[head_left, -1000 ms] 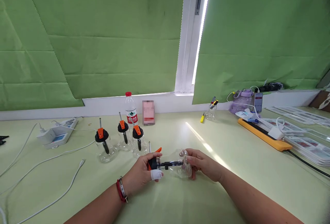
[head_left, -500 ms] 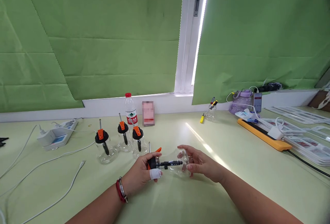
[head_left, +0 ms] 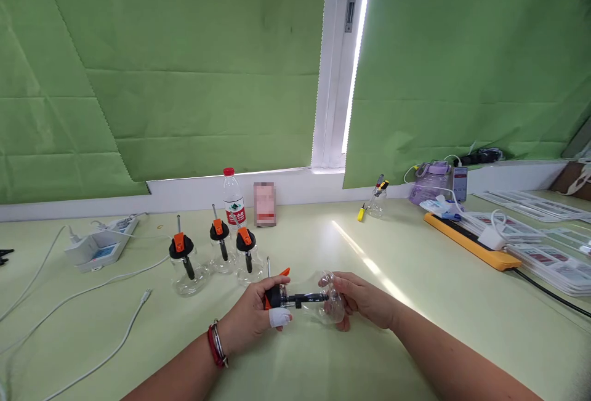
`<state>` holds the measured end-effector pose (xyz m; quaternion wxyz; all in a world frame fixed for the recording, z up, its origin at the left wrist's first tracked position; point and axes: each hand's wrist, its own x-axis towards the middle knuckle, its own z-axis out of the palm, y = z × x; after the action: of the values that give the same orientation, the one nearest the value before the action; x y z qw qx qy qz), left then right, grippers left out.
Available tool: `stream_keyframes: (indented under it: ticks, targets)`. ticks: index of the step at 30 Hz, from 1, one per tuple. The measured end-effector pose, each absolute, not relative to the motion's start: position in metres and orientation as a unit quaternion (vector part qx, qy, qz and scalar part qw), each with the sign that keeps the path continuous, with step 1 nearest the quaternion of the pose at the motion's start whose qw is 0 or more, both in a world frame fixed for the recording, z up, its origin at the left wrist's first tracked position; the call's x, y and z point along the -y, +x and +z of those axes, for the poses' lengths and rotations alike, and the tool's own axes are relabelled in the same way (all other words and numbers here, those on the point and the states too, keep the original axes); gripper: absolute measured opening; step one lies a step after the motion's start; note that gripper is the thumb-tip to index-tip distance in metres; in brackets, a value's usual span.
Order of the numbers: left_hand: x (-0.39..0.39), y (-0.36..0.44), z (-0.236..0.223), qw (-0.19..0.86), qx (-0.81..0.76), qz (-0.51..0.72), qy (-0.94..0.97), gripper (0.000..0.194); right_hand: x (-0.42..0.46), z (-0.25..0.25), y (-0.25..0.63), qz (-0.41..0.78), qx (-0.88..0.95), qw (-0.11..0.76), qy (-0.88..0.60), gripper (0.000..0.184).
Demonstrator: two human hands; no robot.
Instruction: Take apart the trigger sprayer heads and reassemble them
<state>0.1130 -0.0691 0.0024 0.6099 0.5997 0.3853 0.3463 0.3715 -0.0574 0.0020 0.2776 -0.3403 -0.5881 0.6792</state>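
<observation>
A clear dispenser bottle [head_left: 315, 312] lies sideways between my hands, with a black rod inside, a black cap and an orange lever. My left hand [head_left: 253, 310] is closed around the cap and neck end; white tape wraps its thumb. At the wide base, my right hand [head_left: 362, 299] curls its fingers around the clear wall, some of them seen through it. Three similar bottles stand upright to the left: the leftmost bottle [head_left: 192, 281], the rear bottle [head_left: 220, 259] and the nearer bottle [head_left: 249, 268]. Each has a black cap, an orange lever and a metal spout.
Behind them stand a red-capped water bottle [head_left: 234, 198] and a pink box [head_left: 265, 204]. A power strip [head_left: 104, 247] and white cables [head_left: 111, 361] lie left. Rightward are a small clear jar with screwdrivers [head_left: 376, 207], a purple jug [head_left: 430, 184] and an orange-edged bar [head_left: 471, 244].
My right hand has shifted its fingers around the bottle's base, its thumb no longer showing on the near side. My left hand keeps its grip on the cap end.
</observation>
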Motion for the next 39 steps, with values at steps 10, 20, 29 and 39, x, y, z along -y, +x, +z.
stream_keyframes:
  ticks: [10,20,29,39]
  targets:
    - [0.067,0.114,0.004,0.614,-0.387,0.359,0.586,0.062,0.06,0.009,0.38,0.662,0.605,0.313,-0.312,0.065]
    - [0.069,0.114,0.01,0.594,-0.399,0.349,0.606,0.064,0.058,0.002,0.372,0.67,0.59,0.318,-0.318,0.045]
    - [0.067,0.114,0.005,0.608,-0.392,0.351,0.594,0.065,0.055,-0.003,0.375,0.679,0.581,0.293,-0.339,0.057]
    - [0.065,0.112,-0.001,0.605,-0.391,0.361,0.591,0.063,0.06,0.01,0.378,0.653,0.611,0.331,-0.301,0.059]
